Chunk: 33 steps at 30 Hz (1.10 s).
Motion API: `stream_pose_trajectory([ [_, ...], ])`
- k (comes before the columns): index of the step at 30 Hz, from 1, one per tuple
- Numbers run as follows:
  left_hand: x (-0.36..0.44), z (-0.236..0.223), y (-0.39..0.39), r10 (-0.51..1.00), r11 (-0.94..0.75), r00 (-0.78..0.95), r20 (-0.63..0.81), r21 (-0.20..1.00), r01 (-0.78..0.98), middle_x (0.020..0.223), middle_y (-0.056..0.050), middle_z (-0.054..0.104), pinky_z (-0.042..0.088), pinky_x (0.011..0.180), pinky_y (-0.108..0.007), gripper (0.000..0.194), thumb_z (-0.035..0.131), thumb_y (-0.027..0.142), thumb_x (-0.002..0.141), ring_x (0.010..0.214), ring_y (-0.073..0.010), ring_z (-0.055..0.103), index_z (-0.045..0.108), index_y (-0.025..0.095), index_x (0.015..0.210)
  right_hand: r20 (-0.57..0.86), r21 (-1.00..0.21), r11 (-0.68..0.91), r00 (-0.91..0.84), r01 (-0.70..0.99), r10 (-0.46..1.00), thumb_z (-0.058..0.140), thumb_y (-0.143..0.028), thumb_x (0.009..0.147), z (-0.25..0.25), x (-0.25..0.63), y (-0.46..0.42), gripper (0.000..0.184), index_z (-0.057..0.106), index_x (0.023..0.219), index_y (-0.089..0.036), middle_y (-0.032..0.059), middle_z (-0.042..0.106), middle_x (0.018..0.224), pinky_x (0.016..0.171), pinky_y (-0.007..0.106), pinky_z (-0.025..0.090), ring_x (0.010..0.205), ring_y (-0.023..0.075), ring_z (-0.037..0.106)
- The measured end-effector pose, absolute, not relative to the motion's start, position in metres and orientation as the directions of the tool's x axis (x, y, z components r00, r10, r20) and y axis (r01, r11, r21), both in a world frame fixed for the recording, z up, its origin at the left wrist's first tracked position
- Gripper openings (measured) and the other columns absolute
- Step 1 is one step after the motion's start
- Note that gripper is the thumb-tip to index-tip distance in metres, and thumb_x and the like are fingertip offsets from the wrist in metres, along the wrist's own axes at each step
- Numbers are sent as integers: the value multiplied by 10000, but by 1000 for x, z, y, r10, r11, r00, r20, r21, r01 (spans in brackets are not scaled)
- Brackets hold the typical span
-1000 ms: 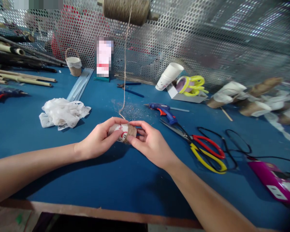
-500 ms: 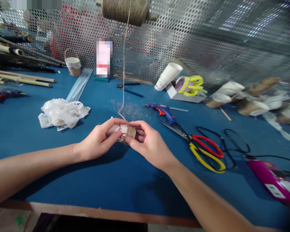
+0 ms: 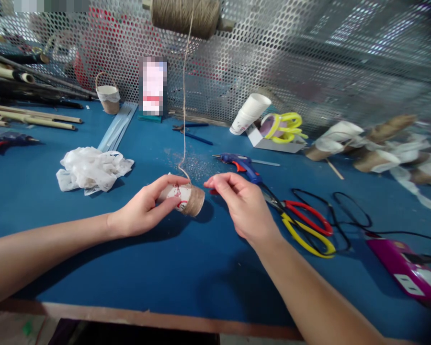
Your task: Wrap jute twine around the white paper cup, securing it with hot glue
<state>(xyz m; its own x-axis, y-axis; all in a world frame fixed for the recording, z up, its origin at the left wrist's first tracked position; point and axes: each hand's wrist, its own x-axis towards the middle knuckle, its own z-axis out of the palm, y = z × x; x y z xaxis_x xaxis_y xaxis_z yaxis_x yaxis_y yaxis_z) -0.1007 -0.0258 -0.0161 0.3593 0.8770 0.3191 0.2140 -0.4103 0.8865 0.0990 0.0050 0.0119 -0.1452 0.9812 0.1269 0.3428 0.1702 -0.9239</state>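
Fingers of the left hand [image 3: 141, 210] grip the paper cup [image 3: 173, 191], partly wrapped with twine [image 3: 196, 201] — fingertips of the right hand [image 3: 249, 206] are pinched together, just beside it.

On the blue table [image 3: 158, 278], scissors [image 3: 290, 205] are laid. Beyond them, a glue gun [image 3: 247, 166] is set; to their right, a power strip [image 3: 395, 258]; well to their left, a crumpled white bundle [image 3: 93, 167] is heaped.
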Motion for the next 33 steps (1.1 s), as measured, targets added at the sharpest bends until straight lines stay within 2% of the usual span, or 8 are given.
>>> stream_pose_trajectory([
  [3,-101,-18,-25,857,-460,366,363,859,227,1145,-100,586,463,845,-262,314,462,218,904,954,-165,589,460,145,1209,38,-960,98,-222,263,974,506,-482,839,11,99,7,309,567,741,-195,42,624,797,730,351,498,752,164,596],
  [7,-102,-21,-25,844,-497,382,377,818,291,1147,-96,597,458,874,-279,351,461,185,897,973,-169,592,436,160,1247,-103,-960,24,-428,280,898,609,-364,788,9,97,8,311,540,1042,-198,64,633,980,754,354,528,844,174,621],
  [13,-104,-17,-19,889,-331,385,247,929,168,916,-49,604,502,670,-244,456,453,299,903,728,-134,586,340,166,1325,64,-922,238,-485,307,872,614,-290,773,7,96,7,286,540,1037,-209,83,576,1083,793,375,532,934,192,593],
  [16,-106,-17,-15,921,-275,348,173,923,268,835,-26,588,474,627,-239,388,410,331,914,666,-121,549,424,164,1263,176,-845,392,-502,364,847,632,-252,755,6,95,6,259,549,999,-222,69,545,1067,817,381,522,960,198,577],
  [26,-105,-19,-17,942,-256,310,125,865,431,782,-23,604,441,604,-248,309,387,358,904,641,-128,539,510,149,1096,74,-789,390,-557,475,827,672,-328,730,11,97,5,268,558,942,-211,61,588,982,748,363,527,856,186,606],
  [28,-104,-19,-17,944,-249,307,119,869,428,775,-23,603,444,600,-246,304,387,362,903,639,-129,543,506,149,1083,95,-806,356,-489,473,867,621,-378,773,15,106,14,233,571,926,-210,64,630,929,733,362,524,807,185,624],
  [31,-104,-20,-17,947,-242,300,112,865,440,772,-23,605,445,596,-247,310,385,374,903,646,-134,547,497,156,1093,233,-798,294,-181,526,955,510,-439,831,22,134,44,262,575,882,-190,69,661,827,693,335,515,757,185,638],
  [33,-104,-20,-16,951,-236,290,108,859,455,745,-17,598,437,574,-242,311,392,373,898,623,-132,535,501,153,1089,295,-681,152,78,716,952,410,-386,880,25,156,68,270,580,877,-176,92,664,895,692,309,493,812,184,633],
])
